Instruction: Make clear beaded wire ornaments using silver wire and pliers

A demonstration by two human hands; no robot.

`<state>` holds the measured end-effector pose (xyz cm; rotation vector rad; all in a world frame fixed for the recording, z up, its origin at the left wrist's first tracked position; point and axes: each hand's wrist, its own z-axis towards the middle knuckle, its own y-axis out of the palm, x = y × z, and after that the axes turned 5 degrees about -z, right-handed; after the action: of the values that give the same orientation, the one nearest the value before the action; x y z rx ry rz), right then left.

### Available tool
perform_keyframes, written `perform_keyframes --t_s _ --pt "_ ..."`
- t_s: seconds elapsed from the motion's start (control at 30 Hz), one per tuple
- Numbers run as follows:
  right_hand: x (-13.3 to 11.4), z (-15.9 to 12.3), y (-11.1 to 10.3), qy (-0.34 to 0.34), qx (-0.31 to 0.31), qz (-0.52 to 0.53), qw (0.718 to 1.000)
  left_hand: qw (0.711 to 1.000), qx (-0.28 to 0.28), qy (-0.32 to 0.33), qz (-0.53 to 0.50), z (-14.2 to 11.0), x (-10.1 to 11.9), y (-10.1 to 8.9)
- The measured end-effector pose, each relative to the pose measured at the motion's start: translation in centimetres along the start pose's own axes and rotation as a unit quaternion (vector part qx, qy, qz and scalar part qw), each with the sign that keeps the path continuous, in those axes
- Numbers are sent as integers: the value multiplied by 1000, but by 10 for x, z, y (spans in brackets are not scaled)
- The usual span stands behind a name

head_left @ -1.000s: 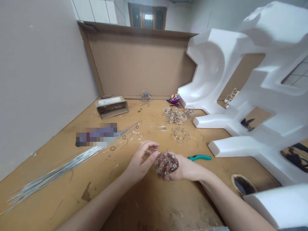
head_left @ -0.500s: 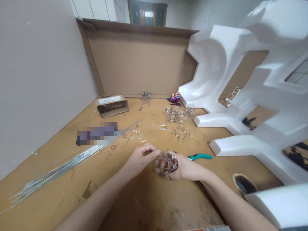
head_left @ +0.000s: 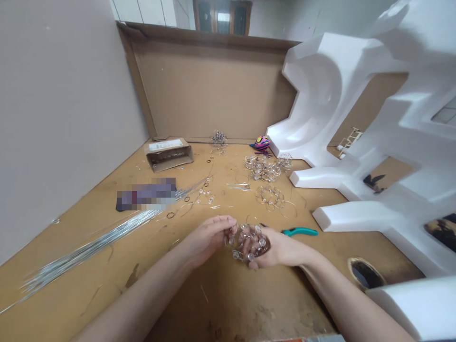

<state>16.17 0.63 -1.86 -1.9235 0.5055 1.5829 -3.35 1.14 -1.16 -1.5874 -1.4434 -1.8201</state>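
A ring of silvery wire with clear round beads (head_left: 250, 257) is between my hands, above the near middle of the table. My right hand (head_left: 278, 248) grips it from the right, with fingers showing through the beads. At its left edge, my left hand (head_left: 212, 235) has its fingertips closed on the wire; the exact pinch is small and partly hidden. Just right of my right hand lies a teal-handled tool (head_left: 302, 231), its head hidden behind that hand. Past the hands rests another beaded wire ring (head_left: 270, 197).
Long straight wires (head_left: 103, 242) lie on the left, near a blurred-out dark item (head_left: 146, 194). An open cardboard box (head_left: 169, 156), a beaded-wire pile (head_left: 263, 168) and a colourful toy (head_left: 261, 142) sit farther back. White foam (head_left: 356, 216) borders the right, beside a round hole (head_left: 365, 273).
The beaded ring has turned to show more of its opening. My left hand's fingers have moved onto its left edge. The view has shifted slightly.
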Motion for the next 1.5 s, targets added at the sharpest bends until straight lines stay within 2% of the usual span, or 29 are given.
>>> perform_keyframes --t_s 0.17,0.43,0.7,0.93,1.2,1.33,1.5 --pt "-3 -2 -2 1 11 -6 1000 1000 -18 -11 -21 2 -1 -3" --pt "-9 -5 0 12 46 -28 998 1000 -1 22 20 2 -1 -5" --pt "-9 -5 -2 1 89 40 995 994 16 71 79 5 -4 -9" --pt "-4 -6 1 -5 151 -49 987 976 88 112 166 3 0 -6" --pt "1 -5 2 -40 167 -144 975 964 84 127 220 1 0 -5" --pt "-1 -4 4 -26 171 -201 964 952 88 139 257 -2 3 -1" --pt "-4 -5 7 -18 161 -186 969 968 104 102 202 -1 4 0"
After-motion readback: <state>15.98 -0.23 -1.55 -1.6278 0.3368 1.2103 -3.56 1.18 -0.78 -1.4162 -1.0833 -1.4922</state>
